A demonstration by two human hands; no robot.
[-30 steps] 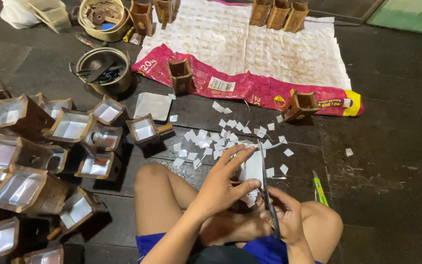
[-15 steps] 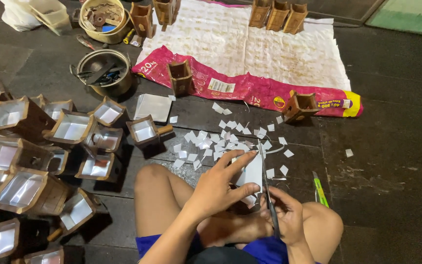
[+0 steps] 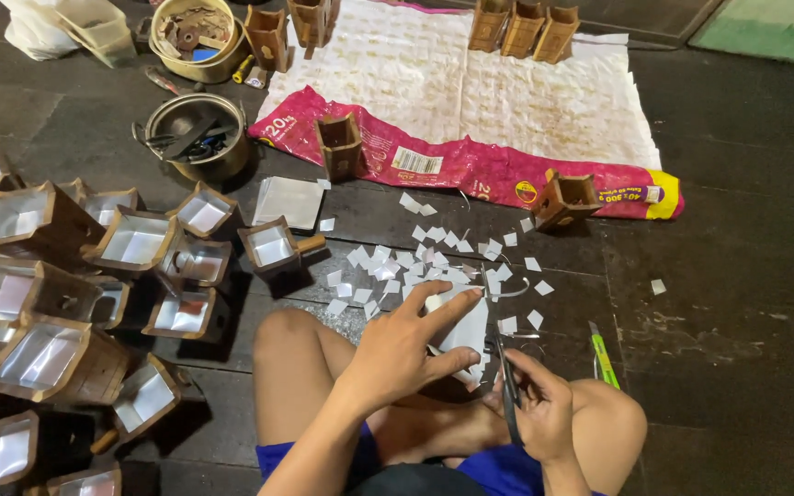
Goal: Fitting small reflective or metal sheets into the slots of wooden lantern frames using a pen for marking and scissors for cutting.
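The left hand (image 3: 403, 344) pinches a white sheet (image 3: 464, 332). The right hand (image 3: 537, 411) grips scissors (image 3: 505, 386) cutting it, paper scraps (image 3: 415, 264) beyond.

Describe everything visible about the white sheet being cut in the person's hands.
The white sheet is thin, pale and slightly shiny, like paper or foil-backed card; which one cannot be told. It is held above the person's crossed legs, tilted toward the floor. The left hand pinches its left edge with spread fingers, while the dark scissors in the right hand meet its right edge. Many small white offcuts lie on the dark floor just beyond it.
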